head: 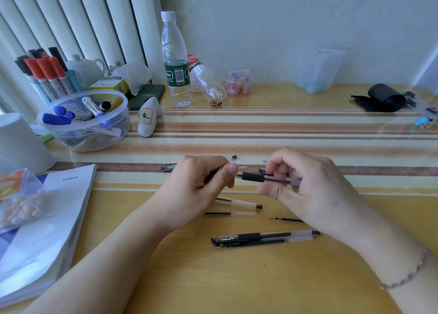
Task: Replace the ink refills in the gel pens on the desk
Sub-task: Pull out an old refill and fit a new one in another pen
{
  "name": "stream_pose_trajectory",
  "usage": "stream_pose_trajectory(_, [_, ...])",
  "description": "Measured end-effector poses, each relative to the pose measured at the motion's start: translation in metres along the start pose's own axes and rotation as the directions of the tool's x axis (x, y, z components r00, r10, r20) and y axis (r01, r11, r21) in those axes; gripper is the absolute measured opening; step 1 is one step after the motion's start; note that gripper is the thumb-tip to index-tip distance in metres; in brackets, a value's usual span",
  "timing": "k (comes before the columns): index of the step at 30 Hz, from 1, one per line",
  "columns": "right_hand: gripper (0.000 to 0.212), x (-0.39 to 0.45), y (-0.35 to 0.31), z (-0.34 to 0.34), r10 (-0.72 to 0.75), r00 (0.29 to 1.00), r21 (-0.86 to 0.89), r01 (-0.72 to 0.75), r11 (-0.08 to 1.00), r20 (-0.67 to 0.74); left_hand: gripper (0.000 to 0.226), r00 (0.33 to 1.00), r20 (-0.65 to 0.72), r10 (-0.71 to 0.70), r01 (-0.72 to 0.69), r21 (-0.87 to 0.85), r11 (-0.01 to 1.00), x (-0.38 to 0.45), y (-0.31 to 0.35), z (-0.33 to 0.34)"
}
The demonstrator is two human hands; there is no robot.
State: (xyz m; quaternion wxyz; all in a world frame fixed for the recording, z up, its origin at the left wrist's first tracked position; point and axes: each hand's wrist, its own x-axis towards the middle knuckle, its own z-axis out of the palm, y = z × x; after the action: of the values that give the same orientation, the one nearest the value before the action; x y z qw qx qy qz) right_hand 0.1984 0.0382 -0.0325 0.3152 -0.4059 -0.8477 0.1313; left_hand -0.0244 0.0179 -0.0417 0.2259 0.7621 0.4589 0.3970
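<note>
1. Centre of the frame, above the desk (260, 278): both hands are up and working one gel pen (267, 179), which is held roughly level between them, well clear of the surface.
2. The right hand (305, 185) has its grip clamped on the barrel, fingers curled round the clear rear half, with the black rubber sleeve sticking out to the left.
3. The left hand (201, 185) is curled too; thumb and forefinger pinch at the pen's front end, and a dark slim piece runs back inside the fist. I cannot tell whether that is the tip section or a refill.
4. My read: this is the tip-end step, either unscrewing the front or seating a refill. Which way it is going cannot be judged.
5. The next move calls for a steady barrel and a straight, in-line pull or push from the left, since a thin refill would likely bend if angled.
6. The pen looks clear-bodied with a dark ink tube showing through.
7. Lower centre, below the hands: a capped pen (263, 238) lies with a refill beside it; loose refills (231, 213) and another clear barrel (239, 203) lie just above; a bare refill (285, 219) sits near the right wrist.
</note>
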Motion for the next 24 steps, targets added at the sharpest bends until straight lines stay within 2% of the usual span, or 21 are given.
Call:
stream_pose_trajectory(3, [0.037,0.0,0.0,-0.001,-0.047,0.998,-0.057,0.049,0.997,0.037,0.027,1.0,0.001,-0.02,0.02,-0.001,1.0,0.0,-0.001,-0.001])
stream_pose_trajectory(6, [0.029,0.003,0.003,-0.009,-0.016,0.999,-0.111,0.02,0.994,0.039,0.019,0.997,-0.047,-0.058,0.058,-0.005,0.998,0.002,-0.005,-0.007])
stream_pose_trajectory(9, [0.007,0.004,0.021,-0.026,0.132,0.989,-0.144,-0.121,0.982,0.066,0.021,0.986,-0.137,-0.091,0.092,-0.001,0.996,0.004,-0.009,-0.014])
stream_pose_trajectory(11, [0.015,0.004,0.034,-0.036,0.247,0.959,-0.236,-0.21,0.949,0.14,0.023,0.972,-0.207,-0.113,0.115,-0.003,0.993,0.005,-0.01,-0.015])
stream_pose_trajectory(13, [0.021,0.004,0.042,-0.042,0.315,0.939,-0.266,-0.271,0.925,0.139,0.023,0.966,-0.228,-0.121,0.123,-0.008,0.992,0.006,-0.009,-0.013])
stream_pose_trajectory(15, [0.025,0.005,0.039,-0.041,0.295,0.954,-0.103,-0.289,0.952,0.047,0.021,0.974,-0.205,-0.1,0.102,-0.002,0.995,0.006,-0.007,-0.009])
stream_pose_trajectory(17, [0.028,0.007,0.027,-0.037,0.201,0.98,0.072,-0.2,0.977,-0.011,0.019,0.983,-0.168,-0.07,0.072,0.005,0.997,0.004,-0.005,-0.003])
stream_pose_trajectory(18, [0.029,0.007,0.018,-0.033,0.14,0.99,0.096,-0.141,0.985,0.012,0.017,0.988,-0.147,-0.055,0.056,0.003,0.998,0.003,-0.003,0.001])
stream_pose_trajectory(21, [0.019,0.004,0.003,-0.02,-0.004,0.994,-0.026,0.007,1.0,0.109,0.015,0.996,-0.069,-0.049,0.046,-0.039,0.998,0.001,0.001,0.012])
stream_pose_trajectory(24, [0.02,0.005,0.003,-0.021,0.06,0.986,-0.14,-0.038,0.989,0.158,0.015,0.997,-0.019,-0.075,0.074,-0.035,0.997,0.0,0.001,0.017])
